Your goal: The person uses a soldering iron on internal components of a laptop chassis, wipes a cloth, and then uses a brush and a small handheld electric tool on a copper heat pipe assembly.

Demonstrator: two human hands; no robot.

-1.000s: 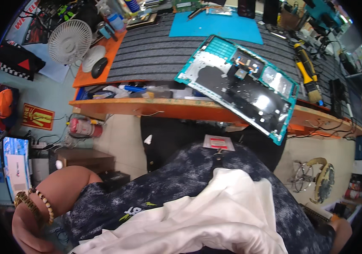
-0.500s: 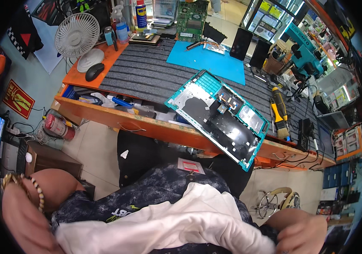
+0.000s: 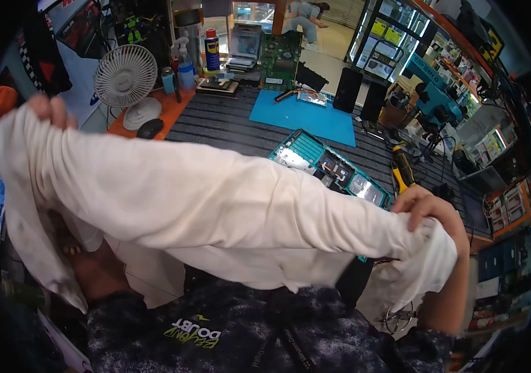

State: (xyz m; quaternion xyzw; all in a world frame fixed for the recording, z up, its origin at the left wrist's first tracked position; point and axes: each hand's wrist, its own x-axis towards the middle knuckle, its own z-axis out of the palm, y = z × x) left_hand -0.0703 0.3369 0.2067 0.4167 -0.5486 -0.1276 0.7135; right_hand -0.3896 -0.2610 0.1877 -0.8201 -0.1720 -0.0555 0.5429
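Observation:
A white cloth (image 3: 216, 199) is stretched across in front of me, bunched in long folds. At its far left end, the fingers of my left hand (image 3: 55, 113) are closed over the top edge, slightly blurred, with the rest of the hand behind the fabric. My right hand (image 3: 430, 208) grips the other end, a loose flap drooping below it. Behind the cloth, the teal-edged laptop shell (image 3: 300, 149) lies on the bench, its inner parts showing; the cloth hides its lower part.
A blue mat (image 3: 303, 121) lies on the ribbed bench top (image 3: 216, 121), with a green circuit board (image 3: 280, 59) behind it. A white fan (image 3: 125, 74), spray can (image 3: 212, 53) and mouse (image 3: 150, 128) stand left. Yellow-handled tools (image 3: 402, 168) and a teal microscope (image 3: 430, 87) are right.
Both hands have risen from low in front of my body, lifting the white cloth and spreading it wide. It now covers the drawer and part of the laptop shell.

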